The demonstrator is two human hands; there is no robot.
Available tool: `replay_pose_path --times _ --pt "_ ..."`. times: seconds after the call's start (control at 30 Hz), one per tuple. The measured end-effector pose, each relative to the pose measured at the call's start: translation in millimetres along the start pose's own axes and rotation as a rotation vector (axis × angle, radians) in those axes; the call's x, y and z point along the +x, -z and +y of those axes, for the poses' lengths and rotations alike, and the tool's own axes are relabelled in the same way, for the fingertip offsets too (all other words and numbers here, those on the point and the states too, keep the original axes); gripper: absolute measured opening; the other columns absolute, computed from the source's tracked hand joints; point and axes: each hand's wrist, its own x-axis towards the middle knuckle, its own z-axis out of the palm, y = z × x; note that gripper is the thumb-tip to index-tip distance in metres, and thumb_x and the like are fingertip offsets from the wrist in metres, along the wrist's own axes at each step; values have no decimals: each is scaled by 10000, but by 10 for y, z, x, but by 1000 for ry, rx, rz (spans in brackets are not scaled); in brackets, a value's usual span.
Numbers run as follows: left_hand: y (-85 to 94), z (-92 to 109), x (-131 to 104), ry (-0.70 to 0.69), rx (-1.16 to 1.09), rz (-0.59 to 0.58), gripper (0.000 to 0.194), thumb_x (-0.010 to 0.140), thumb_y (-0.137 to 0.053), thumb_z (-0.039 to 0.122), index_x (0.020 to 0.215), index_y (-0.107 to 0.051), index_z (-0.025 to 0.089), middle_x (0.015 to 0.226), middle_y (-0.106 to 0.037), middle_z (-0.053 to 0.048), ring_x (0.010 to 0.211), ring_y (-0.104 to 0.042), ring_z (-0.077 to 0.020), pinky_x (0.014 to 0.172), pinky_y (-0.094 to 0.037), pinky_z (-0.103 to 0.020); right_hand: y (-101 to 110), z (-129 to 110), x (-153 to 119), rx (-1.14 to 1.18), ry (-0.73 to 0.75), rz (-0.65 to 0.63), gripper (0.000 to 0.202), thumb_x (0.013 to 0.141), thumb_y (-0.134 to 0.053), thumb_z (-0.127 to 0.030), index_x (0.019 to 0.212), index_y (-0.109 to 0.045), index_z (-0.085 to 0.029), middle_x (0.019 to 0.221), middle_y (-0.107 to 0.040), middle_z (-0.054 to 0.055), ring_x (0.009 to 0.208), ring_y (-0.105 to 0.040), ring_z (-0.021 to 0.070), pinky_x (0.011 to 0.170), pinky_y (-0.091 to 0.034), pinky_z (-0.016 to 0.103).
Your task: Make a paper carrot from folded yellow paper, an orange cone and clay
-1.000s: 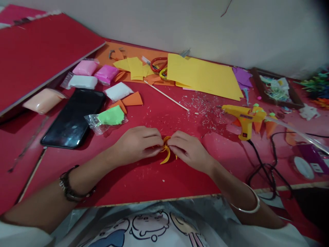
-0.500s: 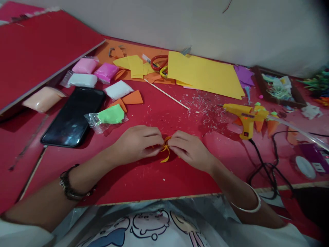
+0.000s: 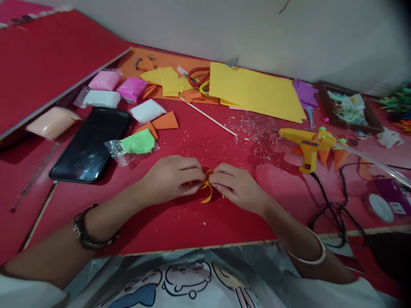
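Between my two hands, just above the red table (image 3: 224,231), is a small yellow-orange piece made of thin curled strips (image 3: 208,192). My left hand (image 3: 175,179) pinches it from the left, fingertips pressed together. From the right, my right hand (image 3: 239,186) pinches the same piece with thumb and fingers. One strip curls down toward the table between the hands. The fingertips hide part of the piece, so I cannot make out its full shape. Nearest to my left hand lies a green clay packet (image 3: 139,142) in clear wrapping.
A yellow glue gun (image 3: 308,147) with a glue stick and black cord (image 3: 324,209) lies to the right. A black phone (image 3: 91,145), wrapped clay packs (image 3: 147,111), a white stick (image 3: 208,116), yellow sheets (image 3: 257,92), red-handled scissors (image 3: 199,77) and a brown tray (image 3: 349,107) lie around.
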Motion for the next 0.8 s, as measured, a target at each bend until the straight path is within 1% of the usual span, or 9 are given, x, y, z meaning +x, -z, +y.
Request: replay_pose_path --times 0.2,0.33,0.4,0.53,0.63,0.8 --pt "10 6 8 19 -10 -9 74 795 -505 235 785 -565 192 796 -621 -9 695 -567 -114 631 -426 -213 -7 6 -7 -4 -10 -8 211 879 -375 -226 914 -579 -187 851 -555 50 758 -507 124 667 -423 234" --pt "20 7 12 49 -91 -47 76 799 -506 237 807 -557 181 811 -614 -14 721 -564 -111 642 -428 -209 -8 -7 -16 -10 -28 45 177 861 -401 -213 908 -568 -178 841 -568 48 759 -512 127 667 -419 239" --pt "21 14 11 50 -105 -48 77 802 -505 239 805 -552 179 797 -611 -11 709 -561 -104 638 -426 -205 -4 -24 -17 12 -47 84 156 848 -419 -210 914 -556 -173 827 -574 44 746 -515 123 662 -418 236" --pt "5 41 7 3 -28 14 75 798 -518 251 785 -548 183 771 -620 -7 688 -564 -102 629 -421 -208 3 -54 -12 46 -55 171 123 821 -479 -234 907 -548 -181 790 -579 31 695 -517 110 633 -418 224" --pt "-6 59 10 -20 43 58 64 788 -535 249 782 -545 186 769 -631 -5 695 -569 -114 630 -423 -223 1 -59 -7 57 -36 216 95 812 -505 -217 889 -553 -190 804 -590 29 711 -529 106 641 -425 217" --pt "1 75 23 -25 76 53 54 793 -533 238 780 -541 187 755 -631 2 672 -565 -113 627 -424 -229 1 -58 5 85 -14 224 91 812 -506 -189 890 -554 -188 828 -594 33 749 -535 109 663 -441 220"
